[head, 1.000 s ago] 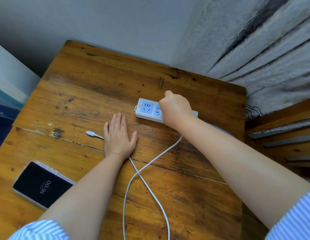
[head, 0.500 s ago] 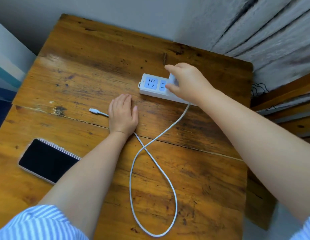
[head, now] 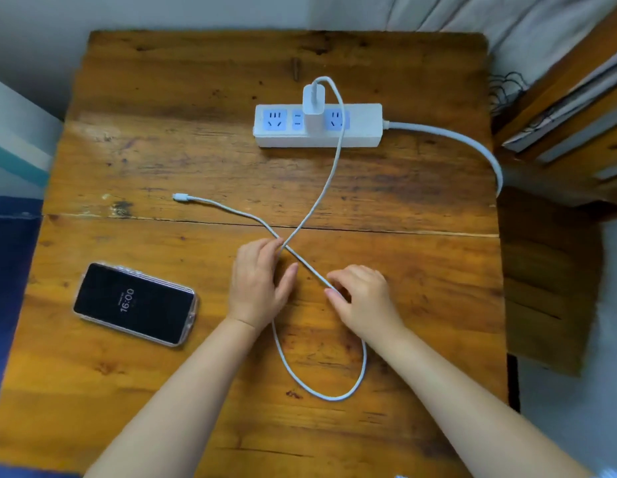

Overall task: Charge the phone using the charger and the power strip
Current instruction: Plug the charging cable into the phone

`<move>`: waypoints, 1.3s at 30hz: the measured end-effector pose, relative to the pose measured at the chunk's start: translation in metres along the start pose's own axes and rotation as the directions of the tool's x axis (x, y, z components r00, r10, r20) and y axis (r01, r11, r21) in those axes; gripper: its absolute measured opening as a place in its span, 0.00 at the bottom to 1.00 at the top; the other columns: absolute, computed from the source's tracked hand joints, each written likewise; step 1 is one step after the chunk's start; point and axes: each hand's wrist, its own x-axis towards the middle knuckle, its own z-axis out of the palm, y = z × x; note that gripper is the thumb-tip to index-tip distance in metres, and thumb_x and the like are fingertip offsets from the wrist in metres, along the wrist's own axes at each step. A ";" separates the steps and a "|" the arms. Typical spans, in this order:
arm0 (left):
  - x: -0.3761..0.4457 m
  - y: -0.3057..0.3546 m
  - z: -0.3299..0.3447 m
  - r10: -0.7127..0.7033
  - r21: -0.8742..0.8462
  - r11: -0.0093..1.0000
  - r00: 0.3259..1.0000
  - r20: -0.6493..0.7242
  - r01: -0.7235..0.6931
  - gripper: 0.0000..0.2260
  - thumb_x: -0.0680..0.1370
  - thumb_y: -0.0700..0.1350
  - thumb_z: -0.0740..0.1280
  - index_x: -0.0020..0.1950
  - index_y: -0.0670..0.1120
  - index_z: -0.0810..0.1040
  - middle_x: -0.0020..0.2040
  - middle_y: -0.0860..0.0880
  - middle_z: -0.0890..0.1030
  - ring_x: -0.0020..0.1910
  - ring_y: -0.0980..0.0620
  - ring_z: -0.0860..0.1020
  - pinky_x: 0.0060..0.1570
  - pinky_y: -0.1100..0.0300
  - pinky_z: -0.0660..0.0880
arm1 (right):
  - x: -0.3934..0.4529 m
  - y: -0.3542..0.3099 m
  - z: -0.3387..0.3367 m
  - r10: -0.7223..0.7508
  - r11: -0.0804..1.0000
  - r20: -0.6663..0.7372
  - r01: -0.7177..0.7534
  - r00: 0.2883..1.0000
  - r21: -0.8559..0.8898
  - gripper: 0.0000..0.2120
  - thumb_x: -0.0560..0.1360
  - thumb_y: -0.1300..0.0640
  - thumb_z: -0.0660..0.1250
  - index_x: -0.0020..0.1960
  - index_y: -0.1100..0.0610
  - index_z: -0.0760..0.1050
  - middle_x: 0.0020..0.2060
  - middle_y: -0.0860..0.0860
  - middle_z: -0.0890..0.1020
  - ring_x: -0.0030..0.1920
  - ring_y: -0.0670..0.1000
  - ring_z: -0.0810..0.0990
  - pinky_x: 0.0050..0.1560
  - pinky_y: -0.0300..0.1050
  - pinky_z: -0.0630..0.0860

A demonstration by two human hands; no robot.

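Fingers of the right hand point(head: 364, 298) pinch the one white cable point(head: 321, 198); left hand point(head: 258, 284) rests loosely open. One charger point(head: 313, 105) sits in one power strip point(head: 364, 127), one phone point(head: 134, 304) apart

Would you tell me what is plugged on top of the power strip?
A white charger stands in the power strip, its cable looping down. The socket beneath it is covered.

Home rm: worn wood table point(head: 196, 98), curtain point(head: 507, 19).
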 end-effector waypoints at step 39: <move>-0.027 0.019 -0.014 -0.360 -0.136 0.912 0.915 0.180 0.386 0.17 0.75 0.32 0.59 0.62 0.40 0.70 0.55 0.41 0.76 0.54 0.48 0.73 0.52 0.62 0.65 | 0.009 0.022 -0.055 0.194 0.861 0.041 -0.151 0.980 -0.486 0.15 0.72 0.61 0.64 0.58 0.59 0.74 0.57 0.58 0.76 0.59 0.60 0.71 0.58 0.54 0.69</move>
